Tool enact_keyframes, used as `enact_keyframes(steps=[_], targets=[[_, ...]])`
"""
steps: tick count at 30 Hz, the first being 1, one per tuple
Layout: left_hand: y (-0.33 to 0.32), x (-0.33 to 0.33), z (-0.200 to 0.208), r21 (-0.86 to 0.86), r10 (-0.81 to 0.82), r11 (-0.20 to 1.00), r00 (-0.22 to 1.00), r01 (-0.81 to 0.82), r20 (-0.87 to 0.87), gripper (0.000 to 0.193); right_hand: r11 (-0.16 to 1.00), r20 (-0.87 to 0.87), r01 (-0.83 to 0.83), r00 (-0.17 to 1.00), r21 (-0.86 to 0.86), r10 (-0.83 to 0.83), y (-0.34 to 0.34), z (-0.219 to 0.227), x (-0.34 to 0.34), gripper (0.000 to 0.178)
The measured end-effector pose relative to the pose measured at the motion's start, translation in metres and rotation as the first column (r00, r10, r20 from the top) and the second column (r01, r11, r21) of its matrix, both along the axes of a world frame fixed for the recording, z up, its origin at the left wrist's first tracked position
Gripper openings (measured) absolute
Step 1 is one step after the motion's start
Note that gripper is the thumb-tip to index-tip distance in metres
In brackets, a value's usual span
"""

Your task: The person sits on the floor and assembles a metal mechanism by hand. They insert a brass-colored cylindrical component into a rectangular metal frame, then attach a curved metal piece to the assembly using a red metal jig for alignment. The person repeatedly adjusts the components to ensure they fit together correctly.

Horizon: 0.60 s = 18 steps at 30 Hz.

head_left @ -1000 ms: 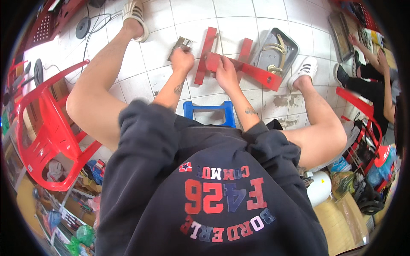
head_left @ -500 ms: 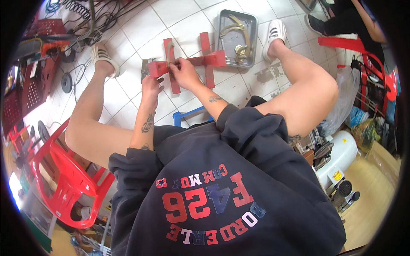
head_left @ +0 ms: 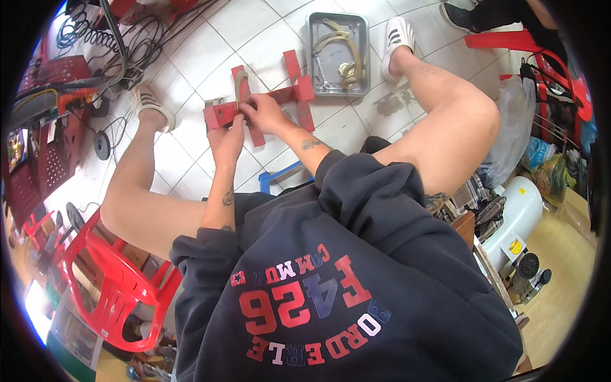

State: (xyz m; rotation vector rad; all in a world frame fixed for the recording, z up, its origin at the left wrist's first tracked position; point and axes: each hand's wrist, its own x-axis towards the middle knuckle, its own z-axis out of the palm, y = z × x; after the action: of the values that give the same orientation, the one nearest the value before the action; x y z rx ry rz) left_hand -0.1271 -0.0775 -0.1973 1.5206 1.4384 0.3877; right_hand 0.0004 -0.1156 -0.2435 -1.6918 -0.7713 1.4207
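A red metal stand (head_left: 291,69) with crossing bars rests on the tiled floor between my feet. Against its left part a slim, curved, brass-coloured metal piece (head_left: 241,81) stands up. My right hand (head_left: 266,114) is closed in a pinch at the lower end of this curved piece. Just beside it, my left hand (head_left: 225,141) is closed too, thumb and fingertips meeting near the right hand's fingers. Whatever lies between the left fingertips is too small or hidden to make out.
Right of the stand lies a grey metal tray (head_left: 310,70) holding curved brass-coloured parts (head_left: 354,48). A blue stool frame (head_left: 265,183) is close below my hands. Red plastic chairs (head_left: 121,270) flank me, cables (head_left: 137,57) cover the far left, and a white tank (head_left: 519,207) stands right.
My left hand has come up and right, so its fingertips now meet beside my right hand's. The whole view has shifted slightly, and the stand appears turned a little.
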Motion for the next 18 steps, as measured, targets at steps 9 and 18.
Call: enact_keyframes(steps=[9,18], targets=[[-0.002,-0.002,-0.007,0.086,0.013,0.996,1.0,-0.013,-0.006,0.024,0.993,0.084,-0.004,0.996,0.118,-0.006,0.003,-0.03,-0.018,0.032],[0.003,-0.01,-0.014,0.052,0.006,0.999,0.999,-0.009,0.041,0.023,0.999,0.004,-0.021,1.0,-0.043,0.021,0.003,-0.017,-0.015,0.056]])
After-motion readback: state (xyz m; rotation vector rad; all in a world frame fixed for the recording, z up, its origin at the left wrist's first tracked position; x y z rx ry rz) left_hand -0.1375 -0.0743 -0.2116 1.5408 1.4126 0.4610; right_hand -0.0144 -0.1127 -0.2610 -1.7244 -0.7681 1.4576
